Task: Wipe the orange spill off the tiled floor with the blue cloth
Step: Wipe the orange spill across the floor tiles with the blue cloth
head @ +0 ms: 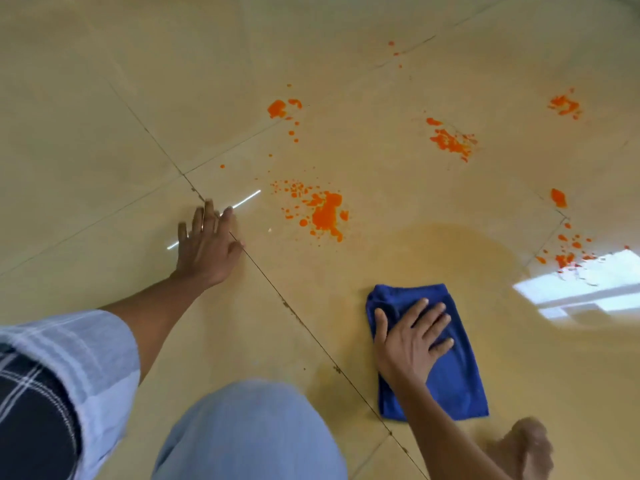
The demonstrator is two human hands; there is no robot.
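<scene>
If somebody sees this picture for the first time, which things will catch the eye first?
Bright orange splatters are scattered over the beige tiled floor, mostly in its upper right half. Below them the right hand presses flat on a blue cloth, while the left hand rests spread on bare tile.

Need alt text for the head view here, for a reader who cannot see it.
A right hand presses a blue cloth flat on a beige tiled floor, near bright orange splatters not yet wiped. The left hand rests open on the floor.
</scene>
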